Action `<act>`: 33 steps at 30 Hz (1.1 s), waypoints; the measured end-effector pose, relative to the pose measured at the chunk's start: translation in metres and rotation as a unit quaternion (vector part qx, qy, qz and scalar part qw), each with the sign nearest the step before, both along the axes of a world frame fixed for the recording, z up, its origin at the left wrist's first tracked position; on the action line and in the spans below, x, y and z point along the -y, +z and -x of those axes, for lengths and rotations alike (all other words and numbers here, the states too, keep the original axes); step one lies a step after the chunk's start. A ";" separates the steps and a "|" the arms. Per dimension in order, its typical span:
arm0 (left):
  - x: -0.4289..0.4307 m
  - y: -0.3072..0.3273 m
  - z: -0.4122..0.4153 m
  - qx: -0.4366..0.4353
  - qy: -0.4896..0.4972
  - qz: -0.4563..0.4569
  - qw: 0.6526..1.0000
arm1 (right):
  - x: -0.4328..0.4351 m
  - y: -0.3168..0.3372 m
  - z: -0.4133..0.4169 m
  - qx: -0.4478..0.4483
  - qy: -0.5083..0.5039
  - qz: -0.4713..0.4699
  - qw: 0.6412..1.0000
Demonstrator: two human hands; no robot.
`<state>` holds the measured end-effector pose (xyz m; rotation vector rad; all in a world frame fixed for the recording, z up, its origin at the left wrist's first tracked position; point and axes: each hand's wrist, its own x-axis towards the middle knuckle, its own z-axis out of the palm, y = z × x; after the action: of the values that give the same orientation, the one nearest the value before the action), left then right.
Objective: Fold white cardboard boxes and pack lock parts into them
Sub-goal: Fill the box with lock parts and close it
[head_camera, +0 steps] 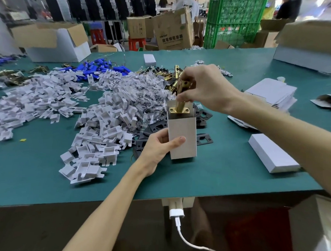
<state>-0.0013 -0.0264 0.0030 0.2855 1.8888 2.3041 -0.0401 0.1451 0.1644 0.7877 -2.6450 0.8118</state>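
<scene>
A white cardboard box (pixel 182 133) stands upright on the green table (pixel 37 173), its top end open. My left hand (pixel 158 145) grips its lower left side, thumb across the front face. My right hand (pixel 203 87) pinches a brass latch (pixel 181 99) from above. The latch's flat plate sits at the box's open mouth, and its tube points up toward my fingers.
A big heap of white card inserts (pixel 97 119) lies left of the box, with black plates (pixel 155 128), bagged screws (pixel 149 91), blue parts (pixel 99 66) and brass parts (pixel 174 76) behind. A closed white box (pixel 272 153) and flat box blanks (pixel 271 93) lie right. Cartons line the far edge.
</scene>
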 end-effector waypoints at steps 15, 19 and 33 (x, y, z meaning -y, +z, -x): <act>0.000 0.002 -0.004 -0.008 -0.022 0.004 1.000 | 0.013 -0.018 -0.017 0.052 0.018 -0.182 0.982; 0.001 0.001 -0.003 -0.007 -0.018 0.009 1.000 | 0.014 -0.023 -0.022 0.030 0.016 -0.208 0.977; -0.001 0.001 -0.003 -0.003 -0.009 0.021 1.000 | 0.018 -0.023 -0.027 0.018 -0.029 -0.268 0.963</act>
<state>0.0021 -0.0258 0.0037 0.3032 1.9259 2.2519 -0.0127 0.1273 0.1412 0.8100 -2.9387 0.0802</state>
